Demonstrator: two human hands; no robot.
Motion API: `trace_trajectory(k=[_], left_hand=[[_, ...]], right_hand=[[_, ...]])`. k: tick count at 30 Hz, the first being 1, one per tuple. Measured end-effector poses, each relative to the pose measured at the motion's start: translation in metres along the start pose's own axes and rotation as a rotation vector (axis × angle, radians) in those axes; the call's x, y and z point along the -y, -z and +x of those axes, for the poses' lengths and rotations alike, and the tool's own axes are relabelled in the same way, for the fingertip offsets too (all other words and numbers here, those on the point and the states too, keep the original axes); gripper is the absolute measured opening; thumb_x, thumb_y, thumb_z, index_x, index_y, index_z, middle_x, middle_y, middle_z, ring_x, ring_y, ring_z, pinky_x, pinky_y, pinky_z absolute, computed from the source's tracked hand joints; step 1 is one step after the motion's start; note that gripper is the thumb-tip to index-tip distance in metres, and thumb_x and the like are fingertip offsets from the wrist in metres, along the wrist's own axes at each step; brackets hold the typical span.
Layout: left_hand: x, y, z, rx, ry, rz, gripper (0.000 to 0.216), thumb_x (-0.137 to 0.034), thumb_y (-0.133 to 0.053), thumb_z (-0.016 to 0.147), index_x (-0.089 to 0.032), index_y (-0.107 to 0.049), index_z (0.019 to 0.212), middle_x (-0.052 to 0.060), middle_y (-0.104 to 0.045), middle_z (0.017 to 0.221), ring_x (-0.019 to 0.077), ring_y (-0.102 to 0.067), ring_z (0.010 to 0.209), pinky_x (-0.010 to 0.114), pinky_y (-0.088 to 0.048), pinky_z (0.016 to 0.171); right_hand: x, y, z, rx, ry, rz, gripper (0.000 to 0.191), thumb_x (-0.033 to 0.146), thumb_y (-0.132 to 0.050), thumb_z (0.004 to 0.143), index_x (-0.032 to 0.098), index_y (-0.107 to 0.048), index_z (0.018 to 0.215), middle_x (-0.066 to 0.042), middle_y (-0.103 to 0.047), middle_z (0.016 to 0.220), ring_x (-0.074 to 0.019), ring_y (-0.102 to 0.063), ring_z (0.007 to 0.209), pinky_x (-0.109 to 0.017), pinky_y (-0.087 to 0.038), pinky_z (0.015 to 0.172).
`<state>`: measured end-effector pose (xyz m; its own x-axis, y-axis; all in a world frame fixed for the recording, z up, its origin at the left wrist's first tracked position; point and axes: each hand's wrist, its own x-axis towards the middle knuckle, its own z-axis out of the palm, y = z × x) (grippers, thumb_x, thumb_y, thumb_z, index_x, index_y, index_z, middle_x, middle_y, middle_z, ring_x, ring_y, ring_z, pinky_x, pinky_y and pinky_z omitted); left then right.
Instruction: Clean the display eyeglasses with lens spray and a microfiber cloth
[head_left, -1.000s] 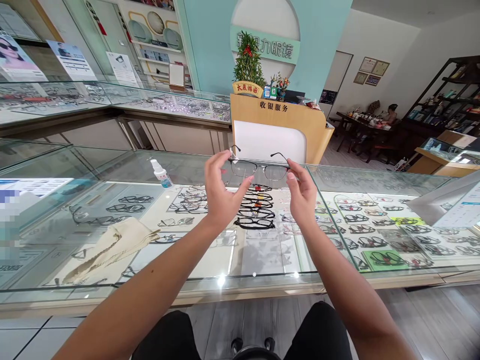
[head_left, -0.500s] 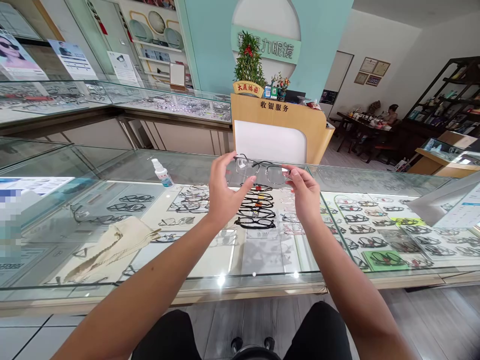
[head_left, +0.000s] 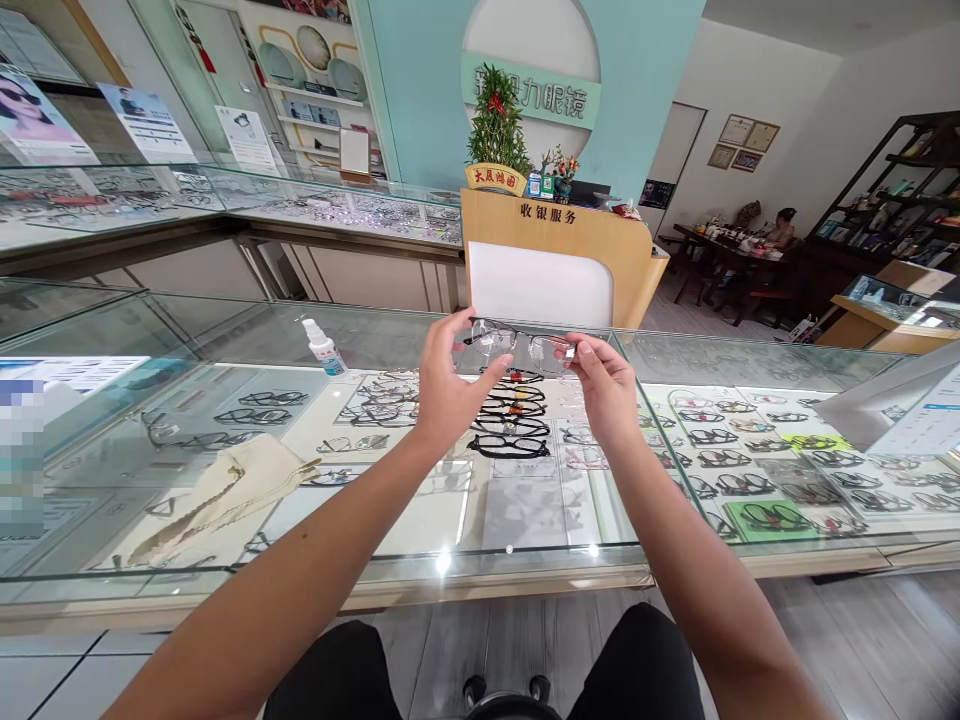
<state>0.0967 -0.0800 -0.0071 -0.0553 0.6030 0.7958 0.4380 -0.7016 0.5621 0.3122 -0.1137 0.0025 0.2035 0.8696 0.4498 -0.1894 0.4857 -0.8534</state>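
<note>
A pair of eyeglasses (head_left: 517, 338) with a thin dark frame and clear lenses is held up above the glass display counter (head_left: 360, 570). My left hand (head_left: 454, 385) grips its left side, fingers behind and thumb stretched toward the lens. At the other end, my right hand (head_left: 606, 388) pinches the glasses near the right hinge between thumb and fingers. Below them, inside the case, lies a column of black-framed glasses (head_left: 511, 446). A white spray bottle (head_left: 324, 348) stands on the glass to the left. Closer to me rests a crumpled cream cloth (head_left: 225, 490).
More spectacles in rows (head_left: 724, 458) fill the case at right. A white folded sign (head_left: 907, 410) stands on the right of the counter. Beyond is a wooden cashier desk (head_left: 559, 225) with a potted plant (head_left: 496, 120). A person (head_left: 781, 230) sits at a far table.
The eyeglasses have tilted and shifted slightly between my hands. My right hand has moved a little to the left. The bottle and cloth stay in place.
</note>
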Motion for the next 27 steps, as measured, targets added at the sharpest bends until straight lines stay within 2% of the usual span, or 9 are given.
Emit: trace_trajectory(k=[3,6,9,11,13,20,24,27], left_hand=[[-0.001,0.002,0.001,-0.031,-0.038,0.027,0.065,-0.041,-0.084,0.090,-0.023,-0.061,0.147,0.014,-0.069,0.143,0.0309,-0.069,0.129,0.045,-0.058,0.100],[-0.004,0.004,0.002,-0.038,-0.130,0.099,0.061,-0.038,-0.086,0.086,-0.023,-0.064,0.141,0.012,-0.072,0.136,0.0317,-0.069,0.127,0.046,-0.057,0.103],[-0.008,0.006,0.001,0.002,-0.242,0.162,0.060,-0.037,-0.086,0.085,-0.025,-0.065,0.140,0.012,-0.071,0.137,0.0337,-0.068,0.130,0.050,-0.053,0.111],[-0.009,0.006,0.000,0.033,-0.304,0.187,0.059,-0.037,-0.086,0.086,-0.025,-0.065,0.140,0.013,-0.072,0.138,0.0347,-0.069,0.130,0.050,-0.051,0.112],[-0.009,0.006,0.000,0.054,-0.346,0.207,0.059,-0.038,-0.086,0.087,-0.026,-0.065,0.140,0.014,-0.072,0.138,0.0355,-0.069,0.131,0.050,-0.051,0.112],[-0.011,0.005,-0.001,0.045,-0.428,0.205,0.059,-0.031,-0.085,0.087,-0.025,-0.064,0.142,0.014,-0.073,0.137,0.0352,-0.071,0.129,0.049,-0.052,0.108],[-0.016,0.005,-0.004,0.108,-0.345,0.140,0.059,-0.029,-0.082,0.090,-0.026,-0.061,0.145,0.012,-0.074,0.134,0.0321,-0.071,0.125,0.047,-0.057,0.107],[-0.018,0.004,-0.005,0.156,-0.281,0.008,0.061,-0.027,-0.079,0.090,-0.025,-0.059,0.148,0.011,-0.073,0.134,0.0283,-0.073,0.121,0.045,-0.062,0.104]], right_hand=[[0.002,0.001,-0.001,0.003,0.030,-0.070,0.034,0.056,-0.074,0.097,0.026,-0.083,0.109,-0.007,-0.087,0.113,-0.0272,-0.080,0.109,-0.043,-0.062,0.097],[0.010,0.001,-0.004,0.004,0.103,-0.229,0.039,0.059,-0.061,0.104,0.027,-0.080,0.114,-0.007,-0.086,0.123,-0.0280,-0.078,0.116,-0.045,-0.060,0.102],[0.017,-0.001,-0.008,0.077,0.239,-0.426,0.030,0.054,-0.068,0.103,0.029,-0.081,0.114,-0.006,-0.084,0.127,-0.0275,-0.075,0.121,-0.046,-0.056,0.109],[0.018,-0.002,-0.010,0.137,0.317,-0.527,0.019,0.046,-0.072,0.102,0.030,-0.082,0.105,-0.005,-0.085,0.121,-0.0271,-0.074,0.120,-0.047,-0.053,0.111],[0.017,-0.003,-0.011,0.168,0.355,-0.589,0.016,0.041,-0.071,0.103,0.030,-0.081,0.098,-0.004,-0.086,0.115,-0.0268,-0.074,0.116,-0.048,-0.053,0.109],[0.012,-0.001,-0.008,0.216,0.348,-0.649,0.017,0.039,-0.070,0.105,0.029,-0.080,0.095,-0.003,-0.085,0.114,-0.0266,-0.072,0.114,-0.047,-0.052,0.106],[0.011,0.000,-0.006,0.247,0.319,-0.621,0.022,0.045,-0.069,0.105,0.029,-0.080,0.095,-0.005,-0.085,0.117,-0.0274,-0.072,0.117,-0.049,-0.051,0.109],[0.009,0.001,-0.005,0.291,0.182,-0.493,0.025,0.051,-0.073,0.102,0.028,-0.080,0.094,-0.005,-0.084,0.124,-0.0270,-0.073,0.122,-0.048,-0.050,0.114]])
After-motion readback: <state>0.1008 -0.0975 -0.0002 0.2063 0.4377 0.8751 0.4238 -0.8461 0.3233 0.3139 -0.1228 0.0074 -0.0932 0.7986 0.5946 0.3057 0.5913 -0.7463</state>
